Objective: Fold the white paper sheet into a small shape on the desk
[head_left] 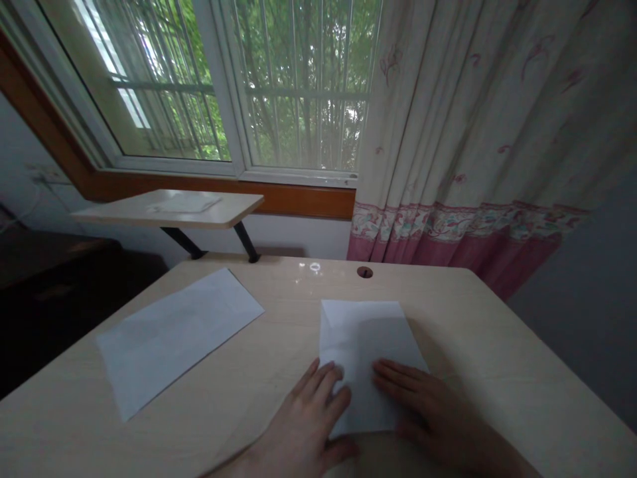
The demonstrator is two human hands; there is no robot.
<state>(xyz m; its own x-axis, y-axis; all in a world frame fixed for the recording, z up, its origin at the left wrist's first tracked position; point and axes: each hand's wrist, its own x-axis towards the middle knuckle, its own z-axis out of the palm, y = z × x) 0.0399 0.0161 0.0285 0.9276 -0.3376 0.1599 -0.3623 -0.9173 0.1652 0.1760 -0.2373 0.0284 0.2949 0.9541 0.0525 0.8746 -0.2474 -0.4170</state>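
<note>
1. Bare hands work over white paper [365, 338] on a pale desk [497, 345]; the sheet lies on the near side of the desk's round cable hole [365, 272], almost directly below it in the view.

2. The left hand [308, 411], nearer the person than the hole and to its left, rests at the paper's left edge. Its fingers are loosely bent and a little apart, the thumb set well away from them; whether it pinches the edge cannot be told.

3. The right hand [438, 405], nearer than the hole and to its right, lies across the paper's right side. Its fingers are stretched out close together, pressing flat with no visible grip; the thumb is blurred and its exact hold cannot be told.

4. A second white sheet [182, 338] lies flat at an angle, well to the left of the hole and apart from both hands.

5. Farther left and beyond the hole, a raised shelf [119, 212] stands on black supports [246, 240], a pale flat item [184, 203] on top.

6. Behind the hole, a barred window [298, 86] looks onto greenery; a flowered curtain [458, 133] hangs behind and to its right.
</note>
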